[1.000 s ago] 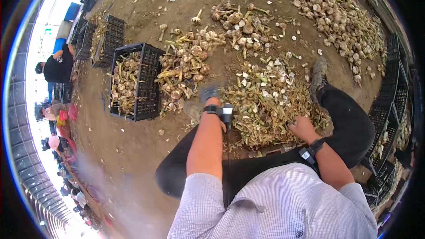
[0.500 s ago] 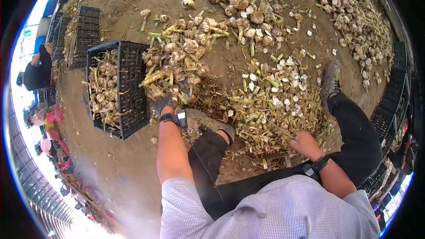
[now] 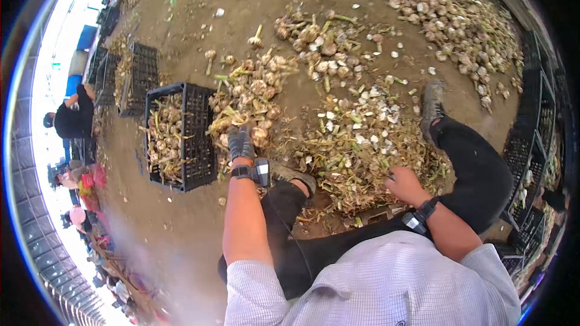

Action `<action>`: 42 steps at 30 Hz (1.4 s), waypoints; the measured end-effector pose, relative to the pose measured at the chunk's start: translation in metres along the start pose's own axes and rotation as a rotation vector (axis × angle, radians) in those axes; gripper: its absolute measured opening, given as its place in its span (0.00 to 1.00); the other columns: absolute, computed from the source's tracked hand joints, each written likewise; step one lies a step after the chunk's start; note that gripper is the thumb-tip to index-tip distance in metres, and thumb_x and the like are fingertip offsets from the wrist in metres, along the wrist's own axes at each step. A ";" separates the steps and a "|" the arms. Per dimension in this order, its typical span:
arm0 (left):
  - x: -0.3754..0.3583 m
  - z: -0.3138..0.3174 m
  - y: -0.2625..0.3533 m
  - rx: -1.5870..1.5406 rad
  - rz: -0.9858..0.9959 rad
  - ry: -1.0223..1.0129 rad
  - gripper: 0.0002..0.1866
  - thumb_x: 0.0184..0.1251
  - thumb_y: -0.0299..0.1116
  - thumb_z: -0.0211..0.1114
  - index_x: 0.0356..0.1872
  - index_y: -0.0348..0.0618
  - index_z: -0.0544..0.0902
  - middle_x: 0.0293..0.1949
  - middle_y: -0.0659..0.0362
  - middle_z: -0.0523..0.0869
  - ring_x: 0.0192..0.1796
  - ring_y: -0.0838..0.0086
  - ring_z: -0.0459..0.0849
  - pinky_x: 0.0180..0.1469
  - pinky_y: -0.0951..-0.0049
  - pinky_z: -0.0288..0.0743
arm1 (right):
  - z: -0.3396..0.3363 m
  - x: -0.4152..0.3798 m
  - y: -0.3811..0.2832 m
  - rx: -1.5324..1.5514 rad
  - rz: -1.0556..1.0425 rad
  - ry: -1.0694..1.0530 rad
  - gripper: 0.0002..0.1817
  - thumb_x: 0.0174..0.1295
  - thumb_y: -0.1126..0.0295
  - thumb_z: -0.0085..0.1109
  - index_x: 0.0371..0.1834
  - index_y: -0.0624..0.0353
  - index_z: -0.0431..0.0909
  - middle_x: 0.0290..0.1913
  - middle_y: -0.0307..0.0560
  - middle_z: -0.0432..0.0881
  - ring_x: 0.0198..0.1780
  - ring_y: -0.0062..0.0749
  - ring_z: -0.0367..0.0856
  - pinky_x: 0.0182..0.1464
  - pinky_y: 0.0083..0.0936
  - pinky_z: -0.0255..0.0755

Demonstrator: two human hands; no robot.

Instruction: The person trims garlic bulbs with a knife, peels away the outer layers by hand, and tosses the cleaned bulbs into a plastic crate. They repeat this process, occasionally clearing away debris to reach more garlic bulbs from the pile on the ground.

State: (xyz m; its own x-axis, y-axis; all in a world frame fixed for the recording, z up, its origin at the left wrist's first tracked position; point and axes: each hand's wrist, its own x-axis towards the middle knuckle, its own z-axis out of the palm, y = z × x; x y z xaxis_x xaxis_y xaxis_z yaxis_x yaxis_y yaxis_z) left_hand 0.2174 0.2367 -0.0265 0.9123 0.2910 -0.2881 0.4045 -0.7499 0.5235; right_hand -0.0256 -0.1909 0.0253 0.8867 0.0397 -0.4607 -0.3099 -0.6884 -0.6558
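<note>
My left hand [image 3: 240,143], in a dark grey glove, reaches into the near edge of a heap of garlic [image 3: 258,87] with dry stalks. Its fingers bend over a garlic bulb [image 3: 225,140], and their tips are partly hidden among the stalks. My right hand [image 3: 406,184], bare, is closed in a fist over a pile of cut stalks and peelings [image 3: 356,163]. A small dark end of something [image 3: 391,176] pokes out of the fist; I cannot tell what it is.
A black plastic crate [image 3: 199,135] full of garlic stands left of the heap, with more crates [image 3: 139,78] behind. Garlic also lies in a middle group [image 3: 329,45] and a large heap [image 3: 465,24] at the right. A person in black [image 3: 75,114] is at far left.
The view has shifted, so the crate and heaps sit differently. My left hand has moved further into the garlic heap. My right hand stays closed above the cut stalks.
</note>
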 end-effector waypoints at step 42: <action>-0.313 0.091 0.151 -1.065 -0.502 -0.967 0.24 0.71 0.44 0.61 0.63 0.46 0.72 0.54 0.53 0.79 0.52 0.67 0.81 0.56 0.66 0.77 | -0.038 -0.065 -0.015 0.486 -0.202 0.160 0.24 0.54 0.54 0.71 0.45 0.62 0.80 0.38 0.49 0.82 0.39 0.36 0.79 0.44 0.32 0.73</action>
State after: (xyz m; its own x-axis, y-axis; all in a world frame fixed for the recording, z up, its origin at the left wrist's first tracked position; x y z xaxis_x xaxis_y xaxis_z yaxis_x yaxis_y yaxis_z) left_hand -0.0127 -0.0220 0.0698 0.4514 -0.4284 -0.7828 0.8920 0.1917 0.4094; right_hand -0.0652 -0.2108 0.0876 0.9743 -0.0001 -0.2254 -0.2175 -0.2632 -0.9399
